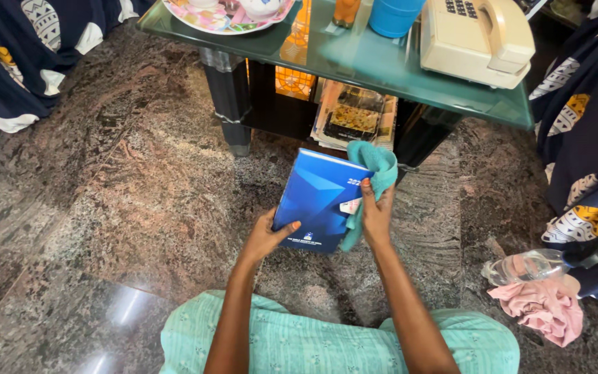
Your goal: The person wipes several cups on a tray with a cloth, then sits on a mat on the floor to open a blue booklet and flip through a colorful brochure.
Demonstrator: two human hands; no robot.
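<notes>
Head cam, L hand point(266, 239) grips blue book point(320, 199) bottom corner, R hand point(376, 216) clutches teal cloth point(375, 176) against book's rt edge

Floor point(105, 208) left of hands is open; glass table point(396, 76) blocks ahead, spray bottle point(531, 264) & pink cloth point(545, 308) crowd right.

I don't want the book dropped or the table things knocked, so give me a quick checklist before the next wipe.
1. Left hand grips blue book at its lower edge: ok.
2. Right hand holds teal cloth against the book: ok.
3. Book held off the stone floor: ok.
4. Book apart from glass table: ok.
5. Spray bottle lies beside pink cloth: ok.
6. Cloth dampness: cannot tell.
</notes>
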